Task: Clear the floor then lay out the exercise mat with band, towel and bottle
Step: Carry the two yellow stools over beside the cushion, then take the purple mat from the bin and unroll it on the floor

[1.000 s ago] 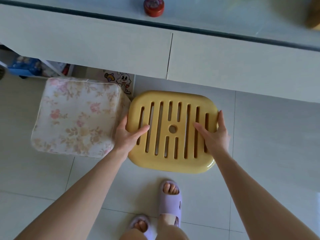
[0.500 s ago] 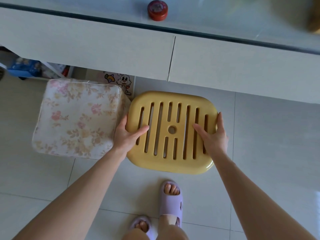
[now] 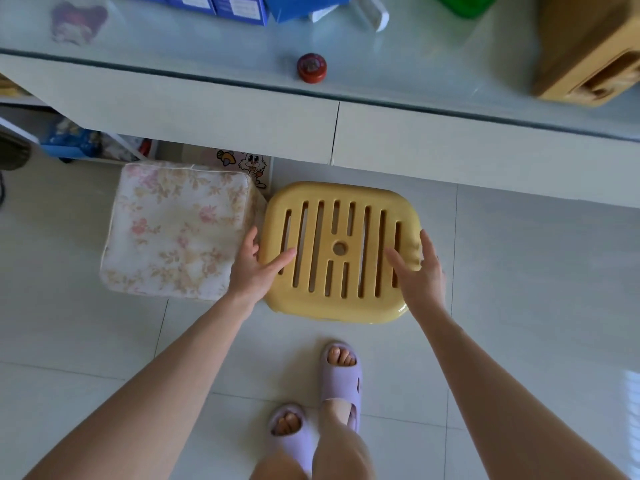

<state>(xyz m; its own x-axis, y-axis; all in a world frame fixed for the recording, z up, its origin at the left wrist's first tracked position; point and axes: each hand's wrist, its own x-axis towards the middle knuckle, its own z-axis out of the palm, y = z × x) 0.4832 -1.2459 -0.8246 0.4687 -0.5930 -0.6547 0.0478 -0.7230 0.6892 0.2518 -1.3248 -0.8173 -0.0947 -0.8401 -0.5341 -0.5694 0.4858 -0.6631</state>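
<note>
Left fingers (image 3: 251, 241): tucked down the left edge of the yellow stool (image 3: 343, 238), in the narrow gap against the flowered stool (image 3: 176, 230). Thumb laid flat across the slats. A grasp, seat edge pinched between thumb and fingers.

Right fingers (image 3: 427, 244): run along the stool's right edge, thumb angled in over the slats. Also grasping, though these fingers lie straighter than the left ones. How far they wrap under the rim is hidden.

Change over the last second: almost none in the stool. It sits in the same spot, touching the flowered stool, its far edge just short of the desk (image 3: 207, 109) front, and my grip is the same on both sides. What shifted is my head: it has come up, so more of the desk top shows now, with a red tin (image 3: 311, 68) near its front edge.

My reading: stool parked, or nearly so. This piece of floor-clearing looks close to done; next is probably letting go.

Left hand (image 3: 254, 270) and right hand (image 3: 420, 275): palms facing each other across the seat, wrists straight, both forearms reaching forward and down from either side. I'm standing in slippers (image 3: 341, 375) on the tile floor (image 3: 519, 289) just behind the stool.

Mat, band, towel, bottle: none in view. Laying out not yet begun.
</note>
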